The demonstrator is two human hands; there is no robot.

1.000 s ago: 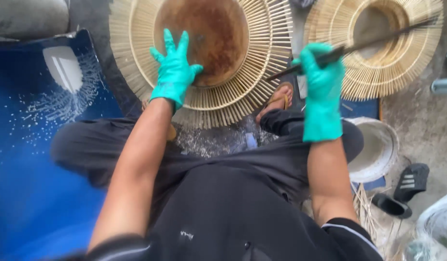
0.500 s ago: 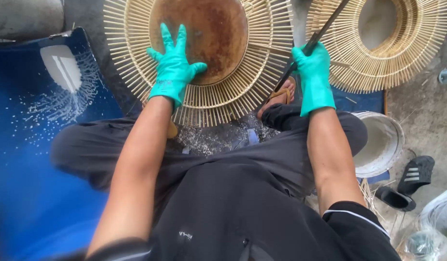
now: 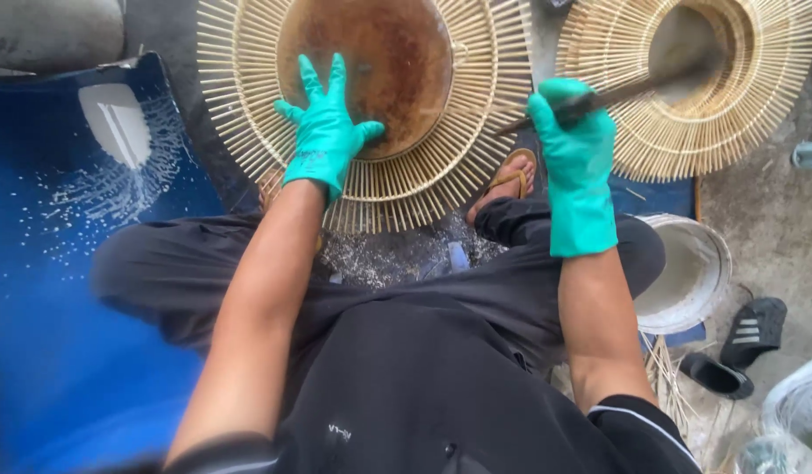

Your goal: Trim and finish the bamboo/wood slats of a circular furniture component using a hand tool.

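Informal craft workshop on a bare concrete floor (image 3: 779,228): radial bamboo-stick rings (image 3: 489,114) at 12 and 1 o'clock, blue tarp (image 3: 63,351) at 9, bucket (image 3: 687,272) at 3.

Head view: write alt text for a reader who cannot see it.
A seated person's green-gloved left hand presses flat on a brown round disc ringed by radiating bamboo sticks, while the gloved right hand grips a long dark blade. A second stick ring, a white bucket and a blue sheet lie around.

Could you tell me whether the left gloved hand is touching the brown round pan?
Touching: the head view shows the left hand lying flat, fingers spread over the brown round pan and its stick ring.
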